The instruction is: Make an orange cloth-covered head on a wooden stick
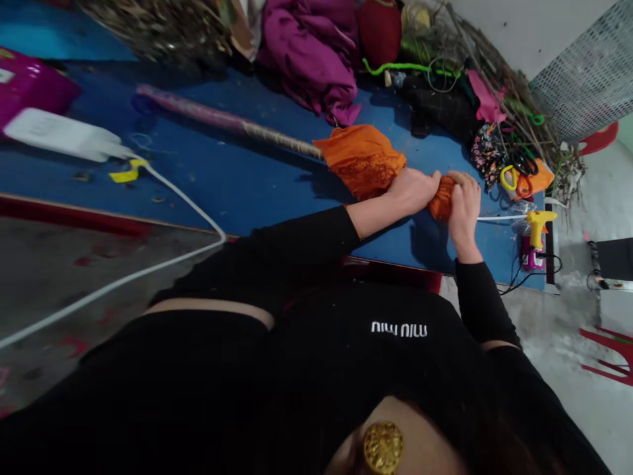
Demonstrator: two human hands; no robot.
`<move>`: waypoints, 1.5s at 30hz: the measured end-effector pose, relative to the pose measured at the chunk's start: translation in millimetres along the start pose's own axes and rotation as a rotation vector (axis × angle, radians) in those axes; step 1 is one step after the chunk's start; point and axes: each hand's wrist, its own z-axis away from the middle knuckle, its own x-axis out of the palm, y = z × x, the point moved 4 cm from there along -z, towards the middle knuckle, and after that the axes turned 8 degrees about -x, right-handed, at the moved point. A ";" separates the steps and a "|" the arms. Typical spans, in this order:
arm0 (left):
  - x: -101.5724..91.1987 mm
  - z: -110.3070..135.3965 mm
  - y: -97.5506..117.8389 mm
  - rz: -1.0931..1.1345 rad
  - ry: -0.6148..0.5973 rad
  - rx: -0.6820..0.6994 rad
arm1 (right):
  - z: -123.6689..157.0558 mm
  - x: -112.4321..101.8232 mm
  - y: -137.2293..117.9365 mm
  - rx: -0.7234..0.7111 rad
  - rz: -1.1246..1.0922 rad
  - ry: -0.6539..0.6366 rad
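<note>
Near the front edge of the blue table (198, 171), toward its right end, the orange cloth (363, 158) is gripped in the curled left hand (414, 190). An orange bunch (441, 199) is pinched by the right hand (465, 201). The folds are best kept tight and even. How both orange parts join is hidden. The tip of the stick (281, 136) is covered.
</note>
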 end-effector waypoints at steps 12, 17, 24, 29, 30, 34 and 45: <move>-10.0 -31.5 -10.9 0.029 -0.093 0.014 | 23.3 -17.7 6.0 -0.163 0.270 0.170; -9.9 -34.5 -12.7 0.033 -0.068 0.015 | 9.4 -3.1 2.4 -0.028 0.189 0.043; -10.7 -37.0 -14.2 0.042 -0.084 0.015 | -6.0 -58.9 35.8 0.316 -0.016 0.445; -10.0 -29.6 -12.5 0.028 -0.067 0.031 | -36.3 -51.7 26.1 0.166 0.306 0.104; -9.2 -28.1 -11.9 0.025 -0.059 0.035 | -42.3 -41.9 17.0 0.110 0.285 0.043; -3.8 -21.8 -9.3 0.015 -0.067 0.056 | -56.7 1.8 -15.4 0.101 0.322 -0.281; 2.2 -16.6 -4.5 0.003 0.009 0.006 | -51.4 12.6 -4.1 0.192 0.314 -0.246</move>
